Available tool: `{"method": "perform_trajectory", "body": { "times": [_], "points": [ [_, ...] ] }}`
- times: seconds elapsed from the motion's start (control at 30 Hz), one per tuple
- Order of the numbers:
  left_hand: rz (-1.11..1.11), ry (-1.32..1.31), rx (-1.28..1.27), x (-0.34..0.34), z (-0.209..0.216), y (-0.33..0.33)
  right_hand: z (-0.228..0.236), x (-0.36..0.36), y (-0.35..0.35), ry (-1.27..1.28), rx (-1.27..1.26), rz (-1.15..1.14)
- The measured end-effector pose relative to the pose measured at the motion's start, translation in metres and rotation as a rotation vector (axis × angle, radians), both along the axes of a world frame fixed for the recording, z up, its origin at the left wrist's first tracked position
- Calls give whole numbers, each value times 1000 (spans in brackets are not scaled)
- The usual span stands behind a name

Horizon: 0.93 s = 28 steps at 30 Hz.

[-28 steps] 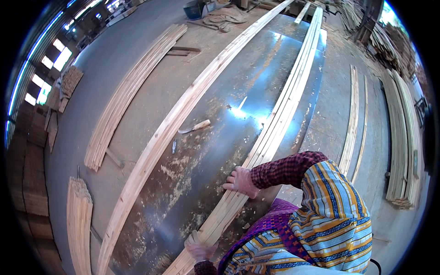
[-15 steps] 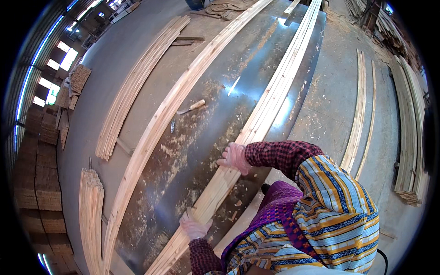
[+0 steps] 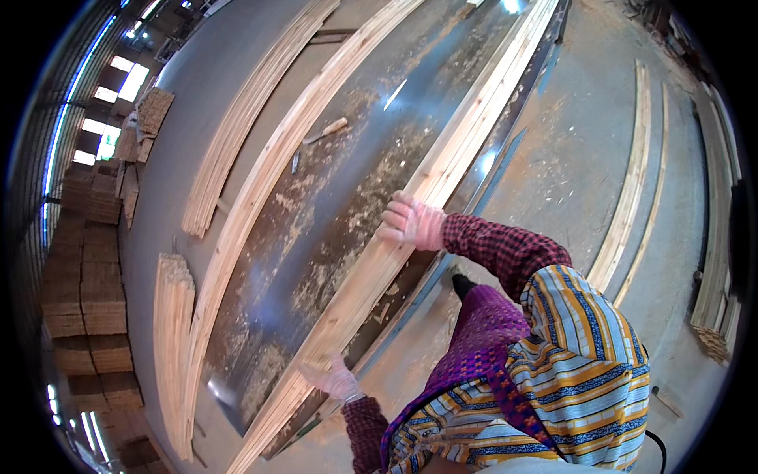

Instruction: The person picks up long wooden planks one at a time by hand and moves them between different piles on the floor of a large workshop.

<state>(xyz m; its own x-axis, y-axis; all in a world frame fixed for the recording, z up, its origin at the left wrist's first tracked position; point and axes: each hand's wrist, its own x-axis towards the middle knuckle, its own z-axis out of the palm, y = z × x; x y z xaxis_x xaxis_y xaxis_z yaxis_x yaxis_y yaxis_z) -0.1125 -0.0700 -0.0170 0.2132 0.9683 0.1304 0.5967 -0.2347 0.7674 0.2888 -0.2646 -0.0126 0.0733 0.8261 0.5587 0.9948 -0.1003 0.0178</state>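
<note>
A long bundle of pale wooden planks (image 3: 452, 162) runs diagonally over a dark metal-topped table (image 3: 316, 253). My right hand (image 3: 412, 223), in a thin see-through glove, is closed over the planks, fingers curled toward their far edge. Nearer to me, my gloved left hand (image 3: 335, 379) grips the same bundle from its right edge, its fingertips lying across the top. A hand tool with a wooden handle (image 3: 335, 126) lies on the table beyond the bundle, beside a small metallic piece (image 3: 295, 163).
Another long plank (image 3: 260, 178) follows the table's left side. Plank stacks lie farther left (image 3: 245, 118) and at the lower left (image 3: 171, 347). More boards (image 3: 626, 182) lie on the floor to the right. Sawdust and chips cover parts of the tabletop.
The view has shifted, showing more of the table's right edge. My right hand appears higher in the picture. Both hands stay on the plank bundle, and the left fingers look flatter.
</note>
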Motion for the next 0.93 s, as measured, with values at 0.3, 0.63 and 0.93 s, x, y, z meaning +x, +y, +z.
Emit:
{"method": "perform_trajectory", "body": {
  "times": [0.3,0.63,0.93],
  "points": [
    [52,-1122,-1184,27,-28,23,-24,-2,0,24,-119,37],
    [596,-1207,-737,60,-16,-1,68,68,16,495,-495,77],
    [737,-1540,-581,68,2,-17,-64,236,41,581,-1589,193]
  ]
}}
